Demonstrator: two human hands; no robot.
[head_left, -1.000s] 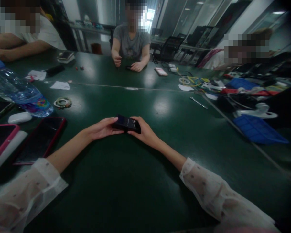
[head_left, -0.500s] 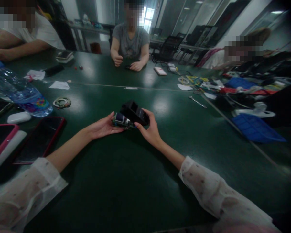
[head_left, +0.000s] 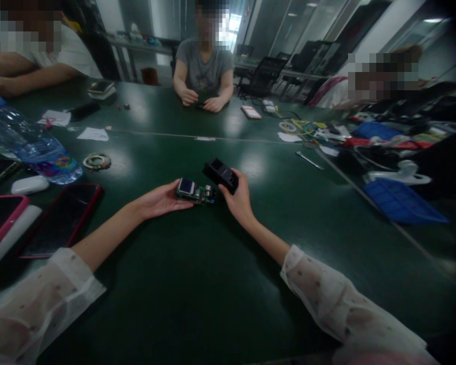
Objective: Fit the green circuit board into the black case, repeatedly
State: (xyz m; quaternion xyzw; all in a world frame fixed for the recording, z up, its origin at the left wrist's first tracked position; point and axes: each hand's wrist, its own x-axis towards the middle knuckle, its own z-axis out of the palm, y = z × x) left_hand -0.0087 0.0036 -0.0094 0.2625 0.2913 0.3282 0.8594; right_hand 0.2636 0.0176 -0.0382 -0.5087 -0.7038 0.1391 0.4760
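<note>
My left hand (head_left: pixel 163 200) holds a green circuit board (head_left: pixel 201 195) by its left end, between the thumb above and the fingers below. A small square screen with a pale frame sits on the board's left part. In my right hand (head_left: pixel 239 200) is a black plastic casing (head_left: pixel 221 173) with a rectangular opening, gripped at its right end. The casing is tilted, just above and to the right of the board, with a small gap between them. Both are held over the dark green table (head_left: pixel 197 284).
Phones (head_left: pixel 63 220), a white case (head_left: pixel 30 184), a water bottle (head_left: pixel 41 147) and a bracelet (head_left: pixel 97 161) lie left. At right are a wrench (head_left: pixel 309 160), a blue tray (head_left: pixel 403 200) and cables (head_left: pixel 307 126). Across the table sits a person (head_left: pixel 204 66); others sit at both sides.
The black casing in my right hand has moved off the circuit board, slightly up and right, so more of the board shows. My left hand has barely moved.
</note>
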